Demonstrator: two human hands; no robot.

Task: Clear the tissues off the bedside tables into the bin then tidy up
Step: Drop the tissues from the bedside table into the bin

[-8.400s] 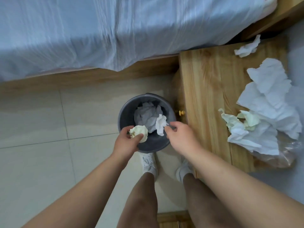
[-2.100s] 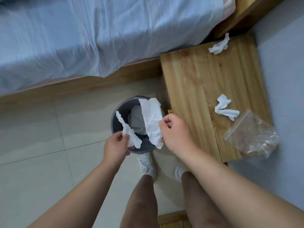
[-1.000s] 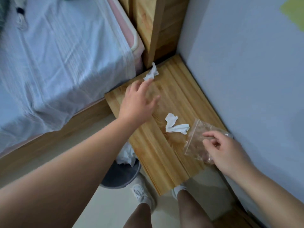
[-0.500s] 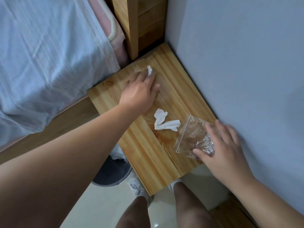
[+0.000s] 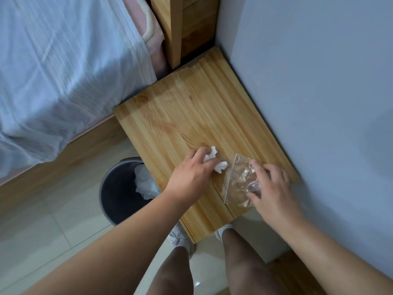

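On the wooden bedside table, my left hand curls its fingers round crumpled white tissue near the table's front right. My right hand pinches a clear plastic zip bag that lies right of the tissue. The dark grey bin stands on the floor to the left of the table, with white tissues inside; the table's edge hides part of it.
A bed with a light blue sheet fills the upper left. A wooden headboard post rises behind the table. A pale wall bounds the table's right side. My legs stand on the tiled floor.
My left hand took the small tissue from the table's far corner and moved back to the middle tissue, now gripping it. My right hand has closed on the plastic bag.
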